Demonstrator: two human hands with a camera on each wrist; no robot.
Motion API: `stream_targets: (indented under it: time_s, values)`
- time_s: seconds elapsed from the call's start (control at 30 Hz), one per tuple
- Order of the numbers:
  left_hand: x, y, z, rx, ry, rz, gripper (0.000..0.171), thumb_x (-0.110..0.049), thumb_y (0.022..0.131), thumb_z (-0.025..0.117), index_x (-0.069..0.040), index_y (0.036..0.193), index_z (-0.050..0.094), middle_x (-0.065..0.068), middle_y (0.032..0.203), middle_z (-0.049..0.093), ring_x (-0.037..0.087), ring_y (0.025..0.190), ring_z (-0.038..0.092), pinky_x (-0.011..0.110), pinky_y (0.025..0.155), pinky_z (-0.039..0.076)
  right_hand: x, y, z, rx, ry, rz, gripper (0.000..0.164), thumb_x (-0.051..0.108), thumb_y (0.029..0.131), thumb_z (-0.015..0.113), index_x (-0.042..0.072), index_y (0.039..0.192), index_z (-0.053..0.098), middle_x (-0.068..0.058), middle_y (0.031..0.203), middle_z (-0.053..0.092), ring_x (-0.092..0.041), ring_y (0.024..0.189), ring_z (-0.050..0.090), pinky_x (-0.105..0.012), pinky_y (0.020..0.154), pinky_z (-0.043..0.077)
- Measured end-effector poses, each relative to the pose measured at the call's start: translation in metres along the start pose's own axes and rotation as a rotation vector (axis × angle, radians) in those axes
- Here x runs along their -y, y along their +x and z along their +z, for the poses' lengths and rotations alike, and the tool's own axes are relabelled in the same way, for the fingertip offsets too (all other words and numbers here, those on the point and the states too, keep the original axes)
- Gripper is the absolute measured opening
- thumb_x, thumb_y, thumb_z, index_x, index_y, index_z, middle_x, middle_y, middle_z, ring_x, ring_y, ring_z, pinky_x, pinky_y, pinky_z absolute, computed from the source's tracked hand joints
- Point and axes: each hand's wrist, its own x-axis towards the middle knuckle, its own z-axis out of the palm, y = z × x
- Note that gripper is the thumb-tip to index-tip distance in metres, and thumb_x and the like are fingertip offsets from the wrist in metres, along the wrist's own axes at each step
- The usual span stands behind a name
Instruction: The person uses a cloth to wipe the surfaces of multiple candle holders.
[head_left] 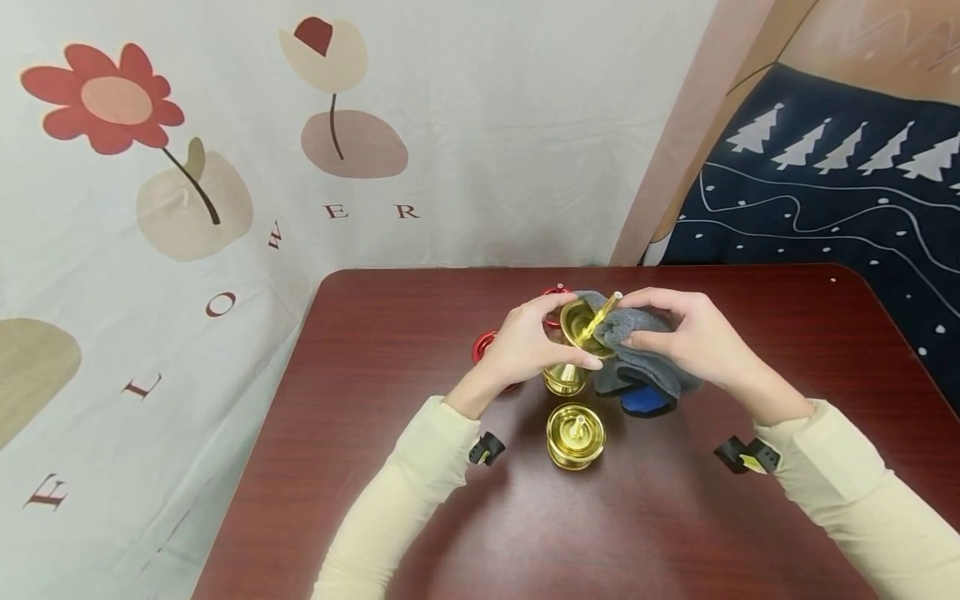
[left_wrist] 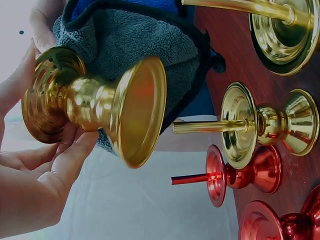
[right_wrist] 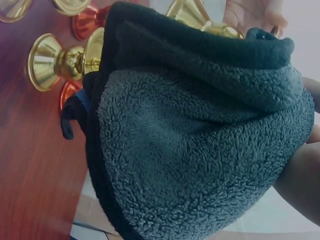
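Observation:
My left hand (head_left: 528, 340) grips a gold candle holder (left_wrist: 90, 102) with a flared base and a thin rod rising from its cup. The holder is raised off the table and tilted, its cup towards the right hand. Fingers and thumb lie on either side of the cup. A grey fleecy cloth (head_left: 652, 357) with dark edging and a blue patch is pinched in my right hand (head_left: 693, 335), bunched against the cup and rod. In the right wrist view the cloth (right_wrist: 190, 145) covers most of that hand.
One gold candle holder (head_left: 575, 437) stands upright nearest me on the dark red table (head_left: 360, 450). Another gold one (head_left: 565, 382) stands beneath the raised holder. Red candle holders (left_wrist: 245, 175) stand to the left and behind. A printed cloth backdrop (head_left: 480, 150) rises behind the table.

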Motion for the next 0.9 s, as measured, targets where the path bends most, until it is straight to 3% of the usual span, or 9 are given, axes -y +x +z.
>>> stream_targets:
  time_s: [0.17, 0.33, 0.4, 0.57, 0.7, 0.9]
  values:
    - [0.002, 0.003, -0.002, 0.069, -0.035, 0.022, 0.075, -0.02, 0.062, 0.085, -0.005, 0.127, 0.051, 0.005, 0.115, 0.06, 0.013, 0.096, 0.059, 0.026, 0.083, 0.048, 0.001, 0.003, -0.005, 0.029, 0.007, 0.012, 0.03, 0.011, 0.08, 0.07, 0.01, 0.109, 0.064, -0.005, 0.102, 0.062, -0.017, 0.086, 0.056, -0.02, 0.072, 0.048]
    - [0.005, 0.003, -0.008, 0.168, -0.129, 0.02, 0.073, -0.016, 0.073, 0.078, 0.0, 0.135, 0.041, 0.008, 0.135, 0.046, 0.01, 0.118, 0.046, 0.026, 0.095, 0.039, 0.001, 0.003, -0.008, 0.036, 0.038, 0.022, 0.031, 0.012, 0.08, 0.07, 0.011, 0.111, 0.064, -0.005, 0.102, 0.063, -0.017, 0.085, 0.057, -0.021, 0.071, 0.049]
    - [0.006, 0.003, -0.009, 0.192, -0.176, 0.02, 0.068, -0.013, 0.077, 0.073, 0.0, 0.135, 0.04, 0.008, 0.136, 0.044, 0.01, 0.12, 0.044, 0.025, 0.096, 0.038, 0.001, 0.002, -0.009, 0.039, 0.056, 0.021, 0.031, 0.012, 0.08, 0.07, 0.011, 0.111, 0.064, -0.006, 0.102, 0.062, -0.017, 0.085, 0.057, -0.021, 0.071, 0.049]
    - [0.006, 0.003, -0.008, 0.171, -0.288, 0.014, 0.057, -0.006, 0.076, 0.073, 0.0, 0.126, 0.048, 0.012, 0.115, 0.055, 0.017, 0.101, 0.056, 0.028, 0.089, 0.045, -0.003, 0.003, -0.011, 0.046, 0.095, -0.005, 0.03, 0.007, 0.08, 0.069, 0.007, 0.11, 0.063, -0.006, 0.102, 0.062, -0.015, 0.084, 0.057, -0.02, 0.07, 0.05]
    - [0.004, 0.003, -0.005, 0.13, -0.311, 0.005, 0.054, -0.003, 0.07, 0.077, 0.0, 0.115, 0.048, 0.011, 0.108, 0.056, 0.016, 0.097, 0.057, 0.025, 0.089, 0.045, -0.007, 0.006, -0.011, 0.048, 0.121, -0.033, 0.03, 0.002, 0.078, 0.069, 0.003, 0.108, 0.063, -0.004, 0.1, 0.063, -0.013, 0.084, 0.057, -0.02, 0.07, 0.05]
    - [0.003, 0.005, -0.004, 0.189, -0.456, -0.053, 0.056, 0.006, 0.071, 0.073, 0.001, 0.115, 0.038, 0.019, 0.109, 0.059, 0.019, 0.096, 0.06, 0.028, 0.083, 0.048, -0.012, 0.009, -0.011, 0.061, 0.154, -0.095, 0.03, -0.004, 0.076, 0.07, -0.001, 0.105, 0.063, 0.0, 0.1, 0.063, -0.01, 0.085, 0.058, -0.019, 0.071, 0.049]
